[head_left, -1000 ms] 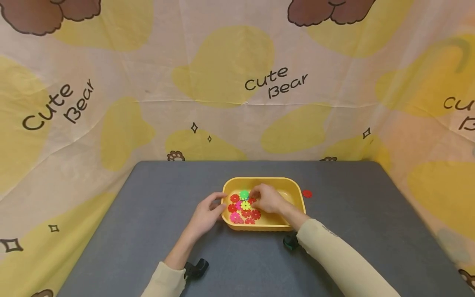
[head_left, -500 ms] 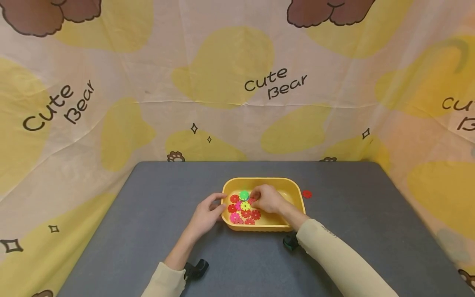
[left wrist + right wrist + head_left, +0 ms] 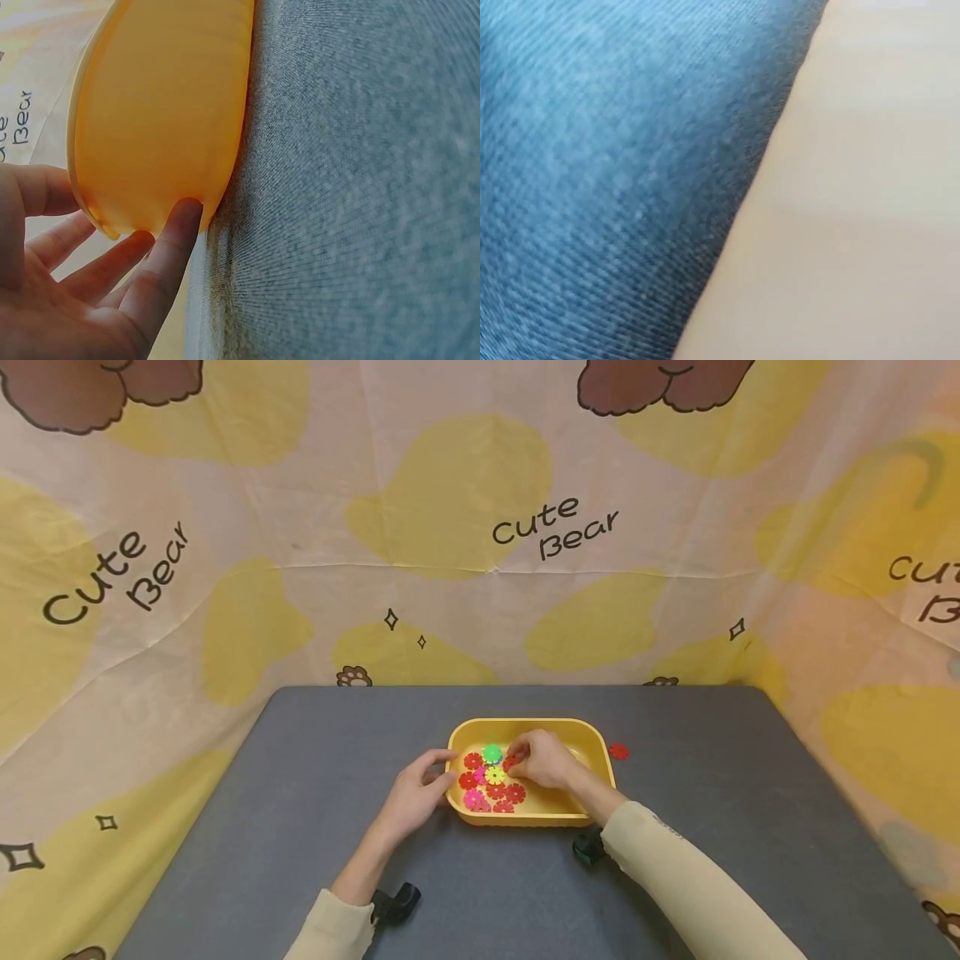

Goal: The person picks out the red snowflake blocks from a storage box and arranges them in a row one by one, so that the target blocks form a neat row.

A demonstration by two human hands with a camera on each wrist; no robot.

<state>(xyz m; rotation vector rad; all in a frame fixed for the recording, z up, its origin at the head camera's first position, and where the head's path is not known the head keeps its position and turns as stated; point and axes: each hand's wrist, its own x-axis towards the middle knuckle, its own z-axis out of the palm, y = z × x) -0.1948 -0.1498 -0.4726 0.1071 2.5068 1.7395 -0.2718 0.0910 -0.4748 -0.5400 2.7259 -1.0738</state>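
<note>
A yellow plastic tray (image 3: 566, 817) sits on the grey table with several notched snowflake discs in its left half. Among them are a green snowflake disc (image 3: 492, 753), a yellow snowflake disc (image 3: 494, 775), a pink snowflake disc (image 3: 474, 798) and several red ones. My left hand (image 3: 414, 793) holds the tray's left end; in the left wrist view its fingertips touch the outer wall (image 3: 161, 112) and rim. Inside the tray, my right hand (image 3: 547, 760) pinches a red snowflake disc (image 3: 511, 763) between thumb and fingers, partly hidden. The right wrist view shows only cloth and a pale, blurred surface.
One loose red snowflake disc (image 3: 618, 751) lies on the table (image 3: 360, 727) just beyond the tray's right end. A black wrist device (image 3: 396, 903) sits at the left cuff, another (image 3: 588, 847) under the right wrist. A printed curtain (image 3: 450, 527) hangs behind the table.
My right hand has shifted very slightly to the right inside the tray, with the red snowflake disc at its fingertips. The left hand and the tray stay nearly as they were.
</note>
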